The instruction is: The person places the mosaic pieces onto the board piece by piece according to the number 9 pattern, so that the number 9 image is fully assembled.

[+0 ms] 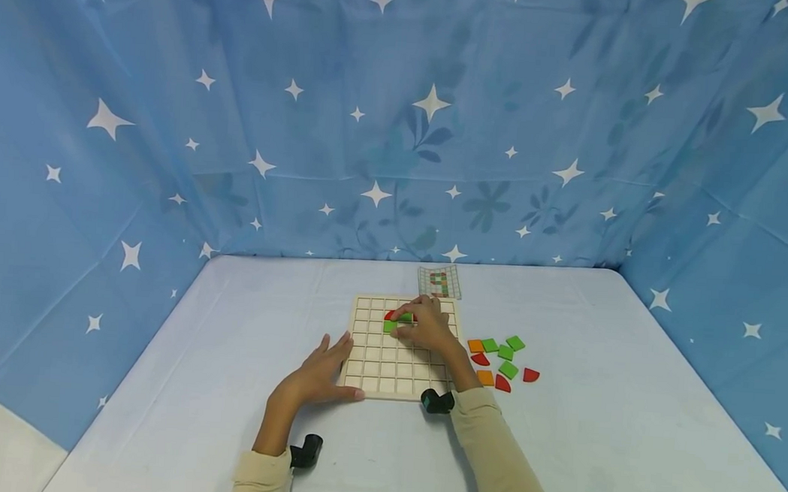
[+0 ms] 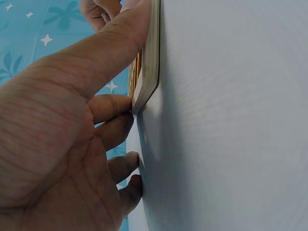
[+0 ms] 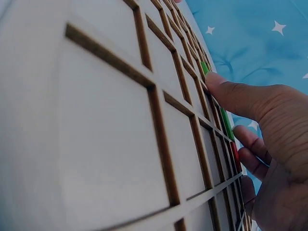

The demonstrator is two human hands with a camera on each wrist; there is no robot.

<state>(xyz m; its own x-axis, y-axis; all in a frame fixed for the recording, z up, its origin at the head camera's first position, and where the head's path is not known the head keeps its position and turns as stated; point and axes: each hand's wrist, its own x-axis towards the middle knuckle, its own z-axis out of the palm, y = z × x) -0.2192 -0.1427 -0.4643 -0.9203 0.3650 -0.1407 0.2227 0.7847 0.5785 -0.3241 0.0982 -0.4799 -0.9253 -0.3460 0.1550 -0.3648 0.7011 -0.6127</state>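
A square wooden grid board (image 1: 380, 369) lies on the table in the head view. Near its far side, red quarter-round pieces (image 1: 389, 316) and green square tiles (image 1: 390, 327) sit in the cells. My right hand (image 1: 431, 325) is over these pieces, its fingers bent. In the right wrist view the thumb tip is right at one green tile (image 3: 205, 67), and the fingertips are close to another green tile (image 3: 227, 124) and a red piece (image 3: 235, 156). My left hand (image 1: 321, 373) rests spread along the board's left edge, thumb at the near corner.
Right of the board lie several loose pieces: green squares (image 1: 508, 370), orange squares (image 1: 485, 377) and red quarter-rounds (image 1: 530, 375). Behind the board is a pattern card (image 1: 454, 283) with a coloured figure on a grid. A blue star-patterned curtain (image 1: 346, 145) surrounds the white table (image 1: 262, 298).
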